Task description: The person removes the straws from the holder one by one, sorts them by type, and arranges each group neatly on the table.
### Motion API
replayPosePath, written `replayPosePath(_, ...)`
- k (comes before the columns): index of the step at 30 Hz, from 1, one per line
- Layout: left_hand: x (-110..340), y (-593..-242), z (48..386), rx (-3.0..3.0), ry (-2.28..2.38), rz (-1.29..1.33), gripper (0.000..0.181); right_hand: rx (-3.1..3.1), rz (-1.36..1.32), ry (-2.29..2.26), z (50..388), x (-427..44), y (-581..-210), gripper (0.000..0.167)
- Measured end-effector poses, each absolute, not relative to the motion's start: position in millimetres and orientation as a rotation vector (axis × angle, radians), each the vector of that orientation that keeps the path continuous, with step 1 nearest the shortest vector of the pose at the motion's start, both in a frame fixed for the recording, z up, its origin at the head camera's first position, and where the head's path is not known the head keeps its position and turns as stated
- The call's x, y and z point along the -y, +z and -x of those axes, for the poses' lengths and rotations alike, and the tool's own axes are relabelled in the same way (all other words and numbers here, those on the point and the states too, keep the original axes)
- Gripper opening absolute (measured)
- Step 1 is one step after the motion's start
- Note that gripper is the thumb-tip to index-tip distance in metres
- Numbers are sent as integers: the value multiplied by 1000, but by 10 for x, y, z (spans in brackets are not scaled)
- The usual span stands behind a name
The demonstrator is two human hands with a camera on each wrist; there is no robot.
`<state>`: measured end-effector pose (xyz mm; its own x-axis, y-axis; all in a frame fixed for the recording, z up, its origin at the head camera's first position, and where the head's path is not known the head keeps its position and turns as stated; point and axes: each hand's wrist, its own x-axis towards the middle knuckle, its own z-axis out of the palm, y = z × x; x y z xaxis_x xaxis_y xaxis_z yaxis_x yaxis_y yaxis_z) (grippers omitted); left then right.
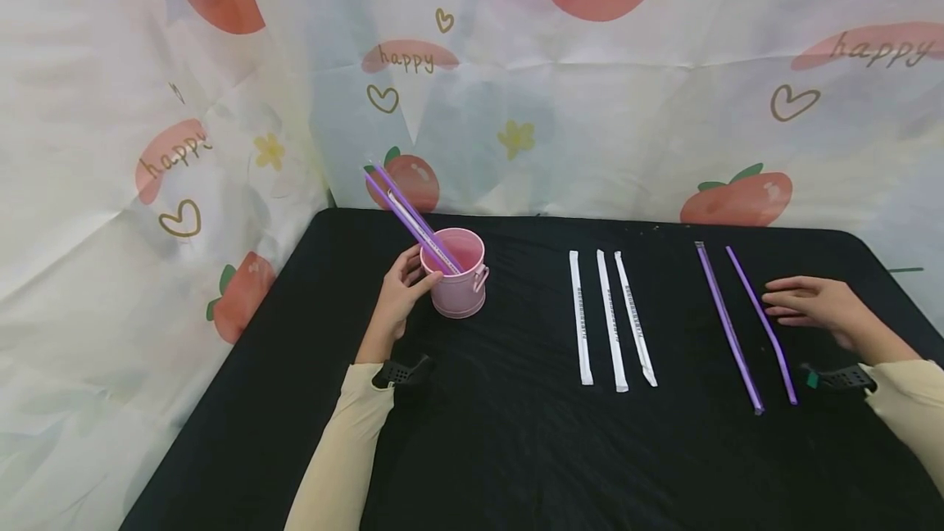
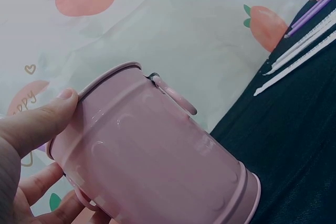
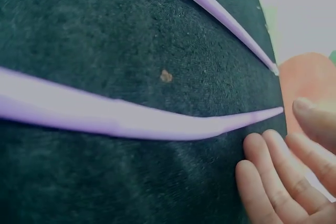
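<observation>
A small pink metal bucket [image 1: 459, 295] with side handles stands on the black table, and my left hand [image 1: 402, 293] grips it at the rim. In the left wrist view the thumb [image 2: 52, 116] presses near the rim while the fingers lie by a handle. Purple straws [image 1: 401, 211] and a white paper-wrapped one lean leftward out of the bucket. On the right, my right hand [image 1: 819, 306] is beside a slightly bent purple straw [image 1: 763, 322], fingers loosely extended and holding nothing. Another purple straw [image 1: 726, 318] lies left of that one. The right wrist view shows the fingertips near the bent straw [image 3: 173, 124].
Three white paper-wrapped straws [image 1: 580, 318] lie side by side on the table between the bucket and the purple straws. Behind the black tabletop [image 1: 516, 449] hangs a pale curtain [image 1: 605, 129] printed with fruit, hearts and flowers.
</observation>
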<state>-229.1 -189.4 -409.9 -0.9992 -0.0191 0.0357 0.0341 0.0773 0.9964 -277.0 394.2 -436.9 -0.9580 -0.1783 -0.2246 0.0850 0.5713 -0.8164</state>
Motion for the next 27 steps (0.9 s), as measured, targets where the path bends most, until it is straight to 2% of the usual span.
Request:
replayPosePath(1, 1894, -4098, 2291, 2277, -2108, 13, 63, -2513, 82, -1357, 2760, -3956, -4379, 11)
replayPosePath(11, 1894, -4091, 2293, 2272, -2111, 12, 63, -2340, 184, -1821, 2680, -4005, -4392, 26)
replayPosePath(16, 1898, -4096, 2297, 2274, -2110, 10, 63, -2306, 229, -2007, 2641, -3895, -4278, 28)
replayPosePath(27, 1904, -4107, 2291, 2288, -2103, 6, 63, -2393, 447, -2107, 2640, -3591, -3979, 31)
